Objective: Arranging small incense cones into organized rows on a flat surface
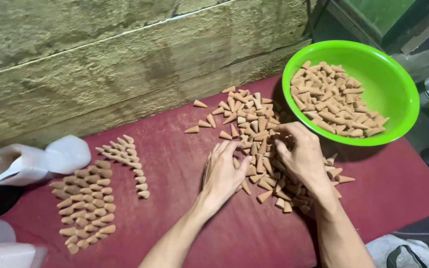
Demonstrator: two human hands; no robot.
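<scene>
— Where are the hands, taking the loose heap of cones (256, 149) as the landmark?

— Both sit on the near side of the heap. The left hand (224, 173) rests at its near-left edge, fingers bent down onto the cones, thumb and fingertips pinched together among them; whether a cone is actually caught between them I cannot tell. The right hand (301, 156) lies on top of the heap's near-right part, fingers curled into the cones, and what it grips, if anything, is hidden under the palm.

— And the heap itself?

— It lies on the dark red desk (184, 228), spreading between and beyond both hands, with a few stray cones just past its far-left edge.

— What else stands around it?

— Well to the left of the heap, cones lie in neat rows: a broad arranged patch (86, 203), and a thin curved line (127, 161) a little nearer the heap. Left of those rows sits a white plastic container (50, 159). Just beyond the heap to the right, touching its edge, is a green bowl (393, 84) holding more cones. Farthest back runs a rough wall (125, 59).
</scene>
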